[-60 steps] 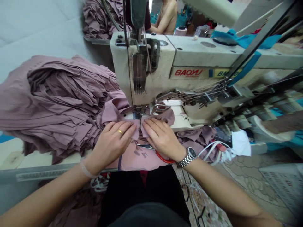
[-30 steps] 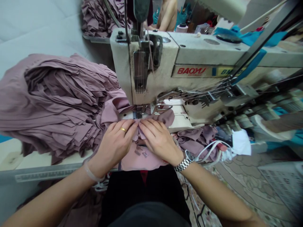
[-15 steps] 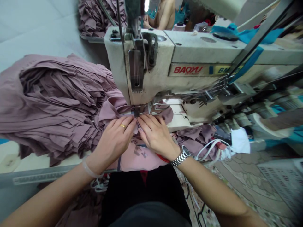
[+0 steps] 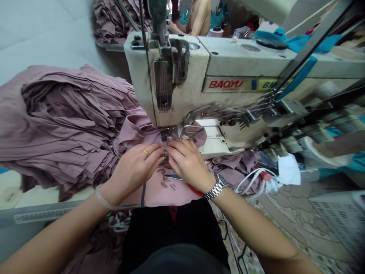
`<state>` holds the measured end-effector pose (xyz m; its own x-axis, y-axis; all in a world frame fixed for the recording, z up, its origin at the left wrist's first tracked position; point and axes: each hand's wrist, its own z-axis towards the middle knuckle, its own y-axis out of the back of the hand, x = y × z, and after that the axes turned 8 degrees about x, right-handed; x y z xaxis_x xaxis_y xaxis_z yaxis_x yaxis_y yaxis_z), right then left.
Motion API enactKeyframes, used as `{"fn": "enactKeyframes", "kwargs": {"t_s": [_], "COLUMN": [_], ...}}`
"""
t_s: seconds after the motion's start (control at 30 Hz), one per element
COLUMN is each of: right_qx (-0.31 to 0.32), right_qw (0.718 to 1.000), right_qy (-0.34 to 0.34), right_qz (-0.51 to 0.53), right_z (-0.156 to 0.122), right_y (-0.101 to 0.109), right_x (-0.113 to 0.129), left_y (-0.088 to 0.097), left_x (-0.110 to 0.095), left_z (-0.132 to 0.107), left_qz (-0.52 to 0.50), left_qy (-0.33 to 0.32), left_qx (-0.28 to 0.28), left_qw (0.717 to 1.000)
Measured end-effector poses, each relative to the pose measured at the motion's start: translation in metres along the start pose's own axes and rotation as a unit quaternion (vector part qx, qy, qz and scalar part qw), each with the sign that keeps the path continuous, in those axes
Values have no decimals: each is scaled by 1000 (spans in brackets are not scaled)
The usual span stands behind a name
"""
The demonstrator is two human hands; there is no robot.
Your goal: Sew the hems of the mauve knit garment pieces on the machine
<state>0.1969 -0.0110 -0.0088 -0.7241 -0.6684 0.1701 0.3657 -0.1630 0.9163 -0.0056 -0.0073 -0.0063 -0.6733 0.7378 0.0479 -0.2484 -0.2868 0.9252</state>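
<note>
A mauve fabric piece (image 4: 137, 133) lies under the presser foot (image 4: 165, 134) of the sewing machine (image 4: 182, 95). Just in front of the foot, my left hand (image 4: 137, 167), with a ring, presses its fingers together on the fabric's near edge. My right hand (image 4: 189, 163), wearing a metal watch, pinches the same edge from the other side, its fingertips almost meeting the left ones. The fabric directly under my fingers is mostly hidden. Red-handled scissors (image 4: 195, 190) lie partly beneath my right hand on a pink cloth (image 4: 162, 198), beside small scraps (image 4: 172, 186).
A large heap of mauve pieces (image 4: 74, 125) fills the left of the table. More mauve cloth (image 4: 236, 167) and a white face mask (image 4: 288, 169) lie at the right. Thread cones (image 4: 322, 140) stand beyond. Another person's arm (image 4: 199, 19) shows behind the machine.
My left hand has shifted slightly back from the presser foot, and its wrist has moved a little left. The right hand stays nearly in place. The fabric by the foot has shifted slightly.
</note>
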Motion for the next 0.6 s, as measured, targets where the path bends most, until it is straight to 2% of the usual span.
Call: {"fn": "enactKeyframes", "kwargs": {"t_s": [0.27, 0.43, 0.5, 0.6], "right_qx": [-5, -8, -4, 16], "right_qw": [1000, 999, 997, 996], "right_qy": [-4, 39, 33, -50], "right_qz": [2, 29, 67, 78], "right_z": [6, 1, 2, 15], "right_y": [-5, 0, 7, 19], "right_x": [-6, -10, -21, -49], "left_y": [1, 1, 14, 46], "left_x": [3, 6, 20, 65], "left_z": [14, 12, 12, 19], "left_qz": [0, -44, -98, -102], "left_qy": [11, 72, 99, 159], "left_qx": [12, 58, 63, 5], "left_qw": [1000, 995, 988, 982]}}
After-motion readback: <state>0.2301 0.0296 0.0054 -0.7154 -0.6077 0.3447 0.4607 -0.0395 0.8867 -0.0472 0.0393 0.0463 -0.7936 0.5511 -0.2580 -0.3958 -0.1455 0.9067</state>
